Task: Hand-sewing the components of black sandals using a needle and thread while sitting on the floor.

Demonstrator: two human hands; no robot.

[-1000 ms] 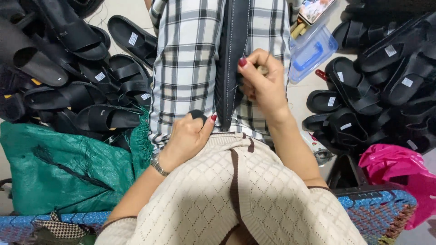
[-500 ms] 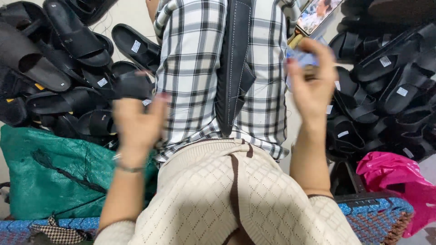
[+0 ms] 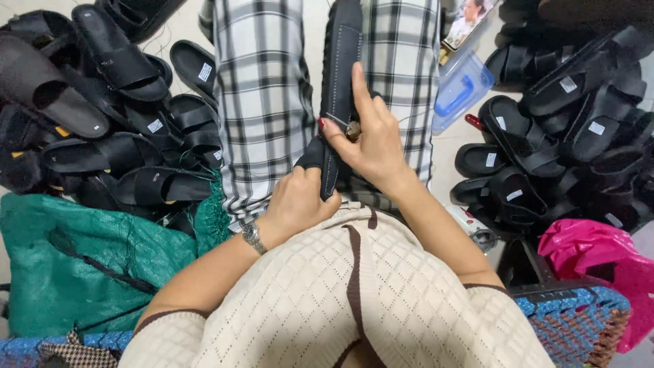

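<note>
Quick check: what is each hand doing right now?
Left hand: closed, gripping the near end of the black sandal.
Right hand: on the sandal's edge, pinching a small metal tool, index finger extended.

Sandal (image 3: 340, 82) on lap; sandal piles (image 3: 116, 129) left, right.

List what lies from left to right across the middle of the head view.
Green woven sack → pile of black sandals → left hand → black sandal sole held upright → right hand → blue plastic box → second pile of black sandals → pink plastic bag.
</note>
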